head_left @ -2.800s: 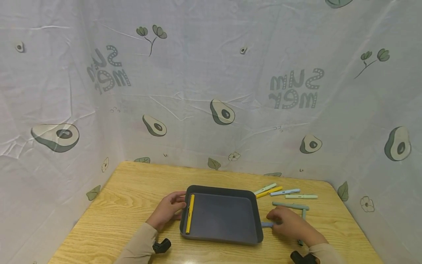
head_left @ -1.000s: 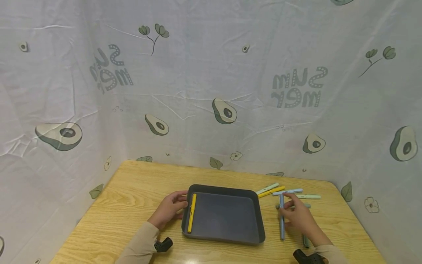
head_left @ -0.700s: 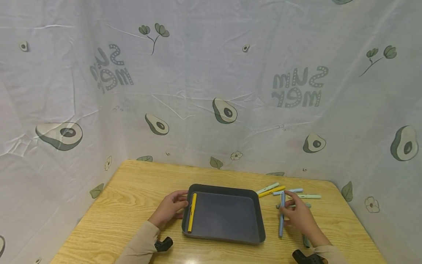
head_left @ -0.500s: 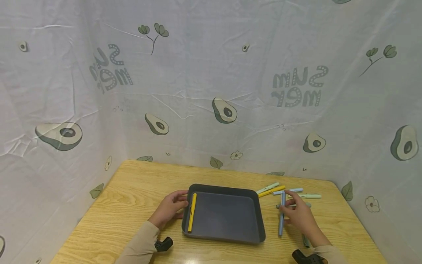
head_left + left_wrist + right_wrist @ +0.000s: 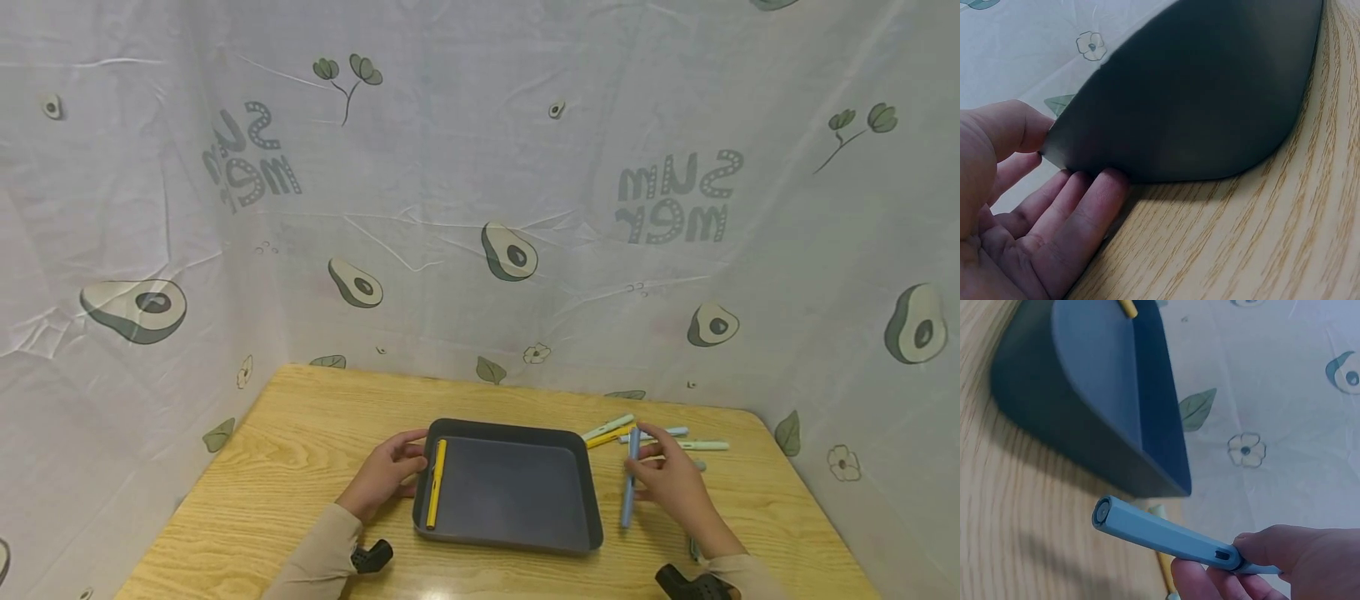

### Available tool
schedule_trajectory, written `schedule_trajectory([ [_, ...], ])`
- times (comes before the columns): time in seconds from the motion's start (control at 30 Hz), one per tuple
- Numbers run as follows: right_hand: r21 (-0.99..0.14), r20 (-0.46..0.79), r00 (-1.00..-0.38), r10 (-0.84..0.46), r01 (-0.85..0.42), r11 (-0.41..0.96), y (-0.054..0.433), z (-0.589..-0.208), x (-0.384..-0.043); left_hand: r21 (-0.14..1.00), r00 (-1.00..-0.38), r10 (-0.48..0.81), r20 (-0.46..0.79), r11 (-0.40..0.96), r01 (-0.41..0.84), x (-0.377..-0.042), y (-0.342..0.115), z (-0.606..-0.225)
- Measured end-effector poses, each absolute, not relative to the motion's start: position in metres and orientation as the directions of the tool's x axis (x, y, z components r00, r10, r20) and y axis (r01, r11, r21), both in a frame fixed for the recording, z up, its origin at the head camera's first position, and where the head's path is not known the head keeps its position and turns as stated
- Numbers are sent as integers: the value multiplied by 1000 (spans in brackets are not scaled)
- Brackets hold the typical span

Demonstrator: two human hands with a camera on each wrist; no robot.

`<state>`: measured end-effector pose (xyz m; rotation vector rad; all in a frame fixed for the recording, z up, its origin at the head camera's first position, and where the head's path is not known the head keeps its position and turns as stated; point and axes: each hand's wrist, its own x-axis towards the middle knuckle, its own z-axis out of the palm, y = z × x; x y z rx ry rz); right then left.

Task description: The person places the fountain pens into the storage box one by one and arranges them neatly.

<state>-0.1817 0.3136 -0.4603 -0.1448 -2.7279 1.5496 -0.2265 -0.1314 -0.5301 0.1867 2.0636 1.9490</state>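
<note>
A dark grey tray [image 5: 517, 492] stands on the table, with one yellow pen [image 5: 436, 483] lying along its left side. My left hand [image 5: 386, 473] holds the tray's left wall; in the left wrist view the thumb [image 5: 1022, 128] is at the rim and the fingertips touch the underside. To the right of the tray, my right hand [image 5: 667, 479] pinches a blue pen [image 5: 629, 487] between thumb and fingers. In the right wrist view the blue pen [image 5: 1160, 532] is above the table, apart from the tray wall [image 5: 1072, 437].
Behind the right hand lie a pale green pen [image 5: 609, 427], another yellow pen [image 5: 607, 438], a light blue pen [image 5: 671, 432] and a second pale green pen [image 5: 705, 446]. Darker green pens [image 5: 696, 550] are partly hidden by the right hand and wrist. A printed curtain [image 5: 450, 325] borders the table.
The blue pen, lying beside the tray at first, has been picked up and turned lengthwise by the right hand. Lately that hand has shifted slightly left. The left hand stays on the tray.
</note>
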Motion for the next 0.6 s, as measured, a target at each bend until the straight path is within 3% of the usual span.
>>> schedule_trajectory([
  [0.6, -921, -27, -998, 50, 45, 386, 248, -442, -191, 991, -952, 280, -122, 83, -103, -224, -131, -530],
])
